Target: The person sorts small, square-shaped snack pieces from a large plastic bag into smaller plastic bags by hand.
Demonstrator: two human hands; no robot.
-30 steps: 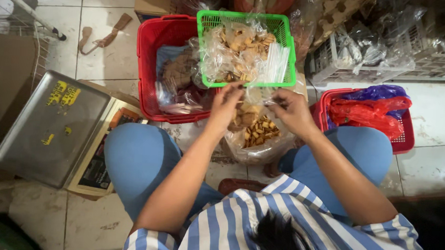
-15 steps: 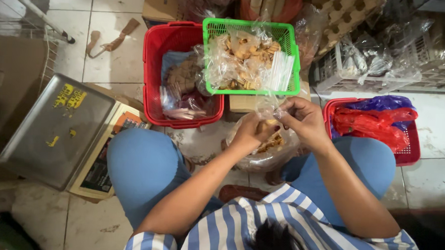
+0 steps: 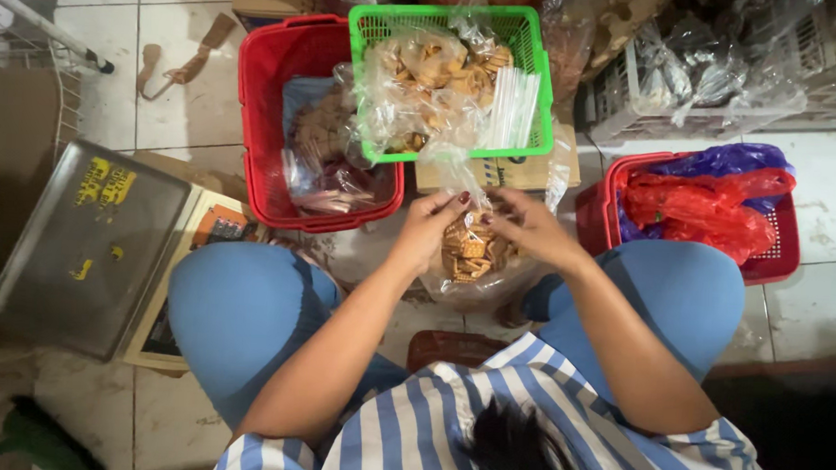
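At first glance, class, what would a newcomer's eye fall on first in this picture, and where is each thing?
First, the two hands at the centre: the left hand and right hand pinch a clear bag of biscuits between the knees. Just above sits a bright green basket of bagged snacks, with a red basket to its left. A metal scale tray lies at the far left.

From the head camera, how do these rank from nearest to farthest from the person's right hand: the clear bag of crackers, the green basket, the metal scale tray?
1. clear bag of crackers: held between both hands, touching the right hand.
2. green basket: just beyond the hands, toward the top of the view.
3. metal scale tray: far off on the person's left side.
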